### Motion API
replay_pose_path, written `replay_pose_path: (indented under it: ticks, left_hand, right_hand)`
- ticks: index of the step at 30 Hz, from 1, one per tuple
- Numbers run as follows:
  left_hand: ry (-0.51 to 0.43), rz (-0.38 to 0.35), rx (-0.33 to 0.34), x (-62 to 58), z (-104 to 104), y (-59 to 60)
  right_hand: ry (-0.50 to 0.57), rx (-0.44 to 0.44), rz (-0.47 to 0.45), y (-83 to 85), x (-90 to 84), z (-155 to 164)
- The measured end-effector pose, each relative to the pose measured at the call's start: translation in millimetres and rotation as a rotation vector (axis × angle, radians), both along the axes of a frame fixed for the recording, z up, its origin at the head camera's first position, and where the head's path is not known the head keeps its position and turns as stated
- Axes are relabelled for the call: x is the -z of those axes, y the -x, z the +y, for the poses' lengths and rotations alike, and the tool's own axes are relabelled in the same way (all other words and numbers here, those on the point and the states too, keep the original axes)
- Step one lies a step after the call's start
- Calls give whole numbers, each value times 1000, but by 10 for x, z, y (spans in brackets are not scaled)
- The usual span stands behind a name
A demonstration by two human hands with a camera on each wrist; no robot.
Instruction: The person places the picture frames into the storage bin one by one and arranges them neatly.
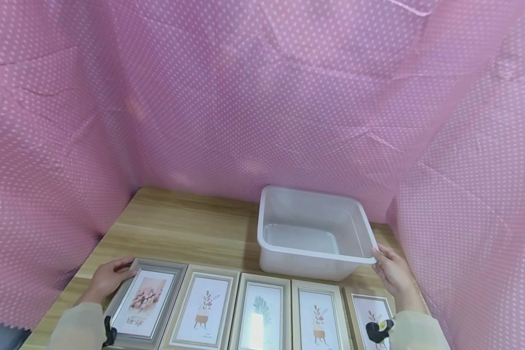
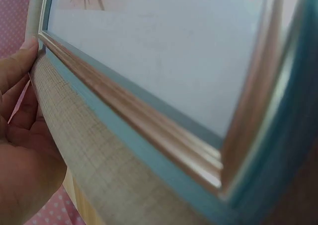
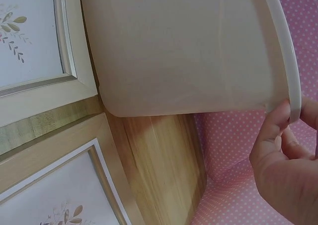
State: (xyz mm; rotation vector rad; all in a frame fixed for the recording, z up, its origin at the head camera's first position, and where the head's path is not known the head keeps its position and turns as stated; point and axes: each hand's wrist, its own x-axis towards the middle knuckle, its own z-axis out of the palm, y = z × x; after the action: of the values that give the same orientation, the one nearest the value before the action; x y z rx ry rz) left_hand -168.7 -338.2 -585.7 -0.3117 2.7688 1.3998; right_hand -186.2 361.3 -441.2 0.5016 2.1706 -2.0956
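My left hand grips the outer edge of the leftmost picture frame, a grey one with a pink floral print; in the left wrist view the thumb lies on its border and the fingers go behind it. With my right hand I pinch the near right corner of the rim of a white plastic tub. Close up in the right wrist view, thumb and fingers hold that rim. The tub is upright, with nothing inside, behind the frames on the right.
Beside the grey frame, a row of pale frames runs along the near side of the wooden table, the rightmost slightly apart. Pink dotted cloth hangs behind and on both sides. The tub's back stands close to it.
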Motion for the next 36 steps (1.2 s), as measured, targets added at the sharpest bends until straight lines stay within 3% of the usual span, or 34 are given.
replay_pose_path:
  ticks: [12, 21, 26, 33, 36]
  left_hand:
    - [33, 6, -34, 2, 49, 33]
    - [7, 46, -46, -10, 41, 31]
    - [-54, 62, -46, -43, 35, -72]
    - [-31, 33, -12, -167, -39, -235]
    - [-111, 29, 19, -230, -74, -288]
  right_hand:
    - [-26, 20, -8, 7, 17, 5]
    - [-54, 18, -19, 2, 18, -1]
    - [-73, 2, -19, -21, 16, 31]
    - [-59, -29, -18, -63, 3, 70]
    - [-54, -44, -13, -84, -6, 82]
